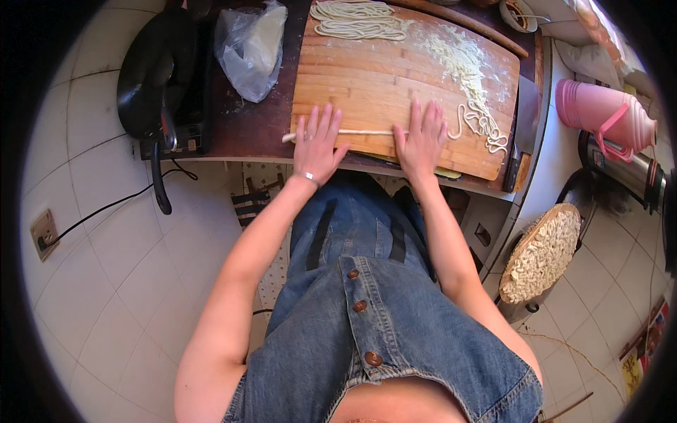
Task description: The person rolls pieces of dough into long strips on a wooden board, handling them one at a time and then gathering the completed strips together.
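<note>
Both my palms lie flat on a long strand of dough near the front edge of a wooden cutting board. My left hand covers it close to its thick left end, fingers slightly spread. Farther right, my right hand presses on the same strand, its fingers extended. Beyond that hand the dough runs on as a thinner, curled noodle on the board's right side. Folded rows of noodles lie at the far left of the board. Loose flour is scattered at the far right.
A plastic bag with a pale mass sits left of the board. A wok rests on a cooker farther left. A cleaver lies along the right edge, a rolling pin behind. Right stand a pink thermos and a round tray of pale pieces.
</note>
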{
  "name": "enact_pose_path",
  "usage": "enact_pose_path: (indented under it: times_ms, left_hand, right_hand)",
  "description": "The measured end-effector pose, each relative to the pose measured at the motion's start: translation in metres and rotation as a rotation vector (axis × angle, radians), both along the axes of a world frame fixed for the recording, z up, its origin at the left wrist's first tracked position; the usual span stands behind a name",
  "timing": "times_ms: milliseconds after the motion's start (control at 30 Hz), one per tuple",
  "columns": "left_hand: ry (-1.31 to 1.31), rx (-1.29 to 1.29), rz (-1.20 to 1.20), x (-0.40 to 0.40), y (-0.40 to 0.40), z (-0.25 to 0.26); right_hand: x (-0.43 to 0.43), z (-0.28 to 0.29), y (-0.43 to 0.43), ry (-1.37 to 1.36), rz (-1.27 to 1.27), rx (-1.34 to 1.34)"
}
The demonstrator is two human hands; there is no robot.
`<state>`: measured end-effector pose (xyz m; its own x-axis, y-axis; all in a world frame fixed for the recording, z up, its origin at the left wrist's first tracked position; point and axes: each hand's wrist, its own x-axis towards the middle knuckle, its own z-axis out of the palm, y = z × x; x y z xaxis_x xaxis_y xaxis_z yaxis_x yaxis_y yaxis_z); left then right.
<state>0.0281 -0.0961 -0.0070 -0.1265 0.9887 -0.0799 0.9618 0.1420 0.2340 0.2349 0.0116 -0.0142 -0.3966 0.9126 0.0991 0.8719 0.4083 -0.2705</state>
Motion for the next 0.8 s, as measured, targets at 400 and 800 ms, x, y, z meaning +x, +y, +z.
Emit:
enact_pose_path:
  times_ms: [400,800]
  left_hand:
    - [0.102,0.102,0.062,-0.022,0.041,-0.013]
    - [0.149,0.155,0.181,-0.007,0.066,-0.012]
  right_hand:
    - [0.019,-0.006,0.041,-0.048,0.098,-0.024]
    - [-0.118,-0.007,0.036,0.119,0.143,0.089]
